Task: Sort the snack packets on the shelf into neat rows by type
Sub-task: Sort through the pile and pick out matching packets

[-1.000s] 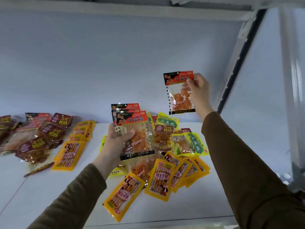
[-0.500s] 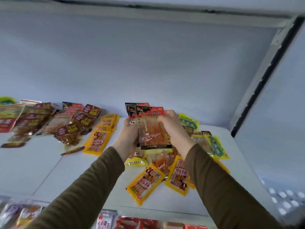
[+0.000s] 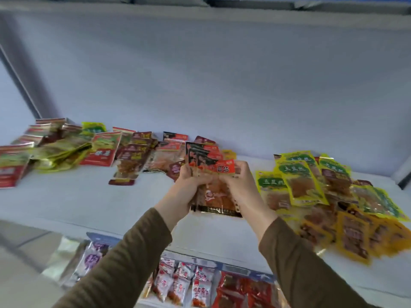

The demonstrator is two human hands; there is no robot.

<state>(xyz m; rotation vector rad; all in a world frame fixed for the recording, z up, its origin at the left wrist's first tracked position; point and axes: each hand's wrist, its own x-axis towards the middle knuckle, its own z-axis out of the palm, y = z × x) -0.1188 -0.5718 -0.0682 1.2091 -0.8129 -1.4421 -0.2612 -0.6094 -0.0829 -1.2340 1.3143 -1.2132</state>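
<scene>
Both hands, left hand and right hand, had fingers clamped on a fanned stack of red packets at frame center above the shelf; loose grip could spill them.

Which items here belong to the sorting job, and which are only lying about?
In the job:
- red-topped packets, gripped by left hand and right hand
- yellow-green packets
- orange-yellow packets
- maroon packets
- white shelf

Lying about:
- white-and-red packets on the lower shelf
- purple-printed packet
</scene>
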